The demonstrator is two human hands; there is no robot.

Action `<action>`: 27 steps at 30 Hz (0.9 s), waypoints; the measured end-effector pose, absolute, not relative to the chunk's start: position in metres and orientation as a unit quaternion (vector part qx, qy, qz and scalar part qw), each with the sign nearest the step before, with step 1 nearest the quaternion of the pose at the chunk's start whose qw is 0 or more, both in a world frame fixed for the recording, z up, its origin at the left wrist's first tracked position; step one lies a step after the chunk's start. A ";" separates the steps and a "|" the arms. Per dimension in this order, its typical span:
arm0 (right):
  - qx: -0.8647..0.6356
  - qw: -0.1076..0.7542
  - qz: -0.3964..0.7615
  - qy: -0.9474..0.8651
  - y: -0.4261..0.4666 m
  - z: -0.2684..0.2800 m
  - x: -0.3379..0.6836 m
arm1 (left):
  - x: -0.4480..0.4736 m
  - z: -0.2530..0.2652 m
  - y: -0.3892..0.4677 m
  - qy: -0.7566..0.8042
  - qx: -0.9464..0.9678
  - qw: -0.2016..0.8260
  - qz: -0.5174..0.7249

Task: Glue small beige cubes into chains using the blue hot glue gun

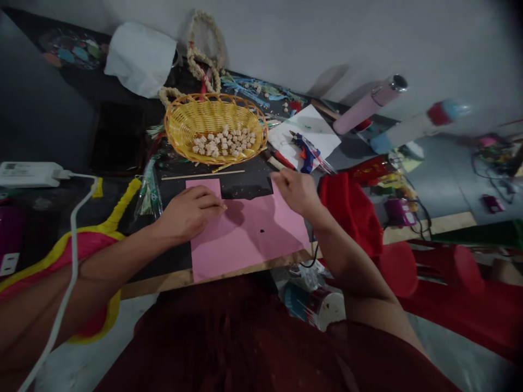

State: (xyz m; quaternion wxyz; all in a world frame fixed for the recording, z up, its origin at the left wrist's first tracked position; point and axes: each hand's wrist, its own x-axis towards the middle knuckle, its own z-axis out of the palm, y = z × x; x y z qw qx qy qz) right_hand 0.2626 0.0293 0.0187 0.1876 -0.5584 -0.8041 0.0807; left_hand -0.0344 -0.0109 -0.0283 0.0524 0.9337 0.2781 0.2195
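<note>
A sheet of pink paper (pixel 245 234) lies at the table's front edge, with a notch at its far side and a small dark spot near its middle. My left hand (pixel 196 211) rests on the paper's left part, fingers pressed together; something tiny and pale may be at the fingertips, too small to name. Over the paper's far right corner, my right hand (pixel 297 190) is curled closed, and what its fingers hold, if anything, is hidden. Just beyond the paper lies a thin wooden stick (pixel 204 175). Behind it stands a yellow wicker basket (pixel 183 122) with several small pale star-like pieces (pixel 224 142).
Blue-handled pliers (pixel 306 152) lie on white paper (pixel 314 122) at the back right. A pink flask (pixel 368 106) stands behind. Red cloth (pixel 351 209) sits by my right forearm. A white cable (pixel 74 239) crosses my left forearm. A beaded string (pixel 196 54) leans against the wall.
</note>
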 end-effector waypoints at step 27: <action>-0.432 0.145 0.131 -0.880 0.019 -0.010 0.216 | -0.031 -0.032 -0.011 0.284 0.932 0.047 0.221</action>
